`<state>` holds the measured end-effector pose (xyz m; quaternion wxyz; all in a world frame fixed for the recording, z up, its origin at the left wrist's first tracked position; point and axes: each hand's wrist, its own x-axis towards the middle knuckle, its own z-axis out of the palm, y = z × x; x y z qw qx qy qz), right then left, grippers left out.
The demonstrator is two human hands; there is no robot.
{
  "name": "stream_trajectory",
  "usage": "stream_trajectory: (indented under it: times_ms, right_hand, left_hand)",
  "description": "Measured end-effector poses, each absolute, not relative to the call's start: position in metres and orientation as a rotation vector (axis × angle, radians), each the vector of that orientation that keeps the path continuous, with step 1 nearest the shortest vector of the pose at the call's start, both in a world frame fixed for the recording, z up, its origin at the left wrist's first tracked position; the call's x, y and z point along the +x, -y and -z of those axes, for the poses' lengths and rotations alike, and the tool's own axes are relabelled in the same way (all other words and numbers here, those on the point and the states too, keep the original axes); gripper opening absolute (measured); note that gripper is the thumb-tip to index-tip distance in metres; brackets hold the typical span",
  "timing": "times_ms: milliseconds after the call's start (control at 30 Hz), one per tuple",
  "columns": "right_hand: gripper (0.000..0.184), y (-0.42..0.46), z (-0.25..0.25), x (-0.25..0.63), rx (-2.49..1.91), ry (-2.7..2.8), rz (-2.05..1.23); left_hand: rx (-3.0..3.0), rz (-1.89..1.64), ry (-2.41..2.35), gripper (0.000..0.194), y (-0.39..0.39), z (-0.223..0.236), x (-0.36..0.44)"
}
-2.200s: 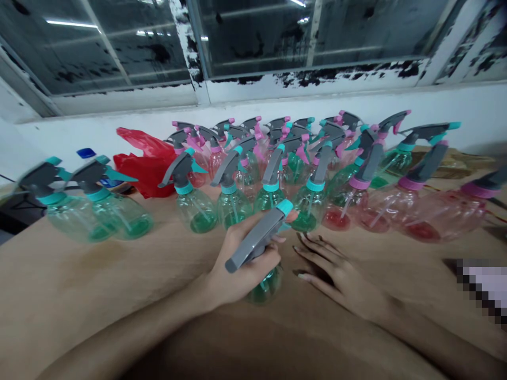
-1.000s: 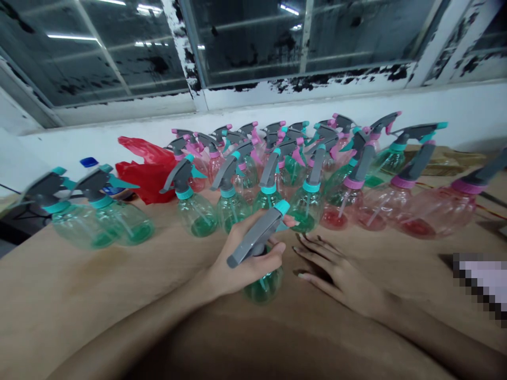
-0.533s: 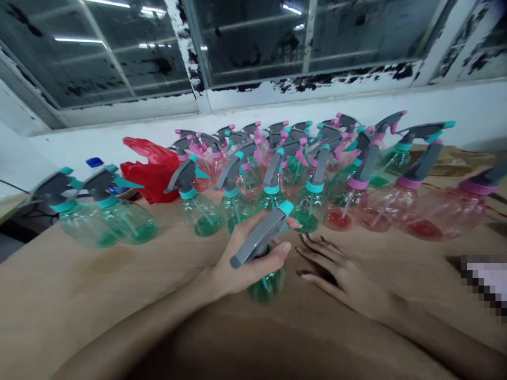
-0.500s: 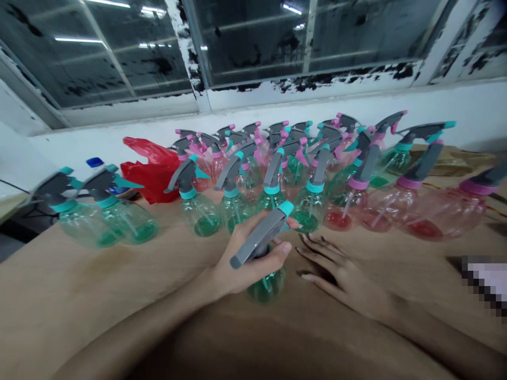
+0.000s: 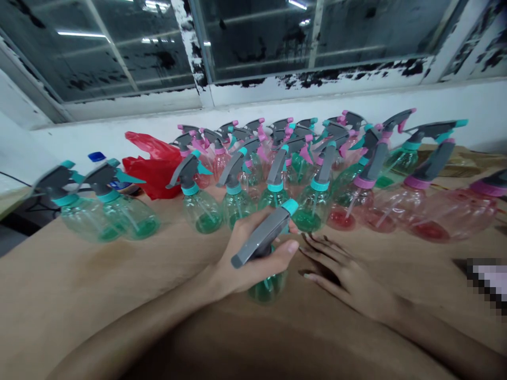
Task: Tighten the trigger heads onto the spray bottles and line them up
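Left hand (image 5: 244, 272) grasping, right hand (image 5: 350, 278) spread alongside, we seemingly steady a green spray bottle (image 5: 266, 289); next move likely needs firmness.

Light brown table (image 5: 130, 285) before a white wall (image 5: 467, 100), viewed from where I stand. At left, red plastic bag (image 5: 152, 170) beside a blue-capped bottle (image 5: 96, 157); at right, brown paper or cardboard (image 5: 451, 159). Above: dark windows (image 5: 253, 39), frames (image 5: 191, 42) blotched black.

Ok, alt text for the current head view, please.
The left hand grips a green trigger spray bottle; the right hand rests on the tabletop. Behind them stand green spray bottles, pink spray bottles and a red plastic bag.
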<state>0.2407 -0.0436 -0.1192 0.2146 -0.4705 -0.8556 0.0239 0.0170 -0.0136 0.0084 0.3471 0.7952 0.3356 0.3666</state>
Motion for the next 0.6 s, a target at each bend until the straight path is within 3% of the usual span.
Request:
stream_trajectory:
  times_ms: [467, 600]
  right_hand:
    - [0.054, 0.0447, 0.1199, 0.241, -1.32, 2.383, -0.038]
    - [0.053, 0.0444, 0.1213, 0.2415, -1.305, 2.369, -0.049]
  left_hand:
    - [2.173, -0.97, -0.87, 0.012, 0.0133, -0.0049, 0.0142]
    - [2.094, -0.969, -0.919, 0.025, 0.0125, -0.0007, 0.0152]
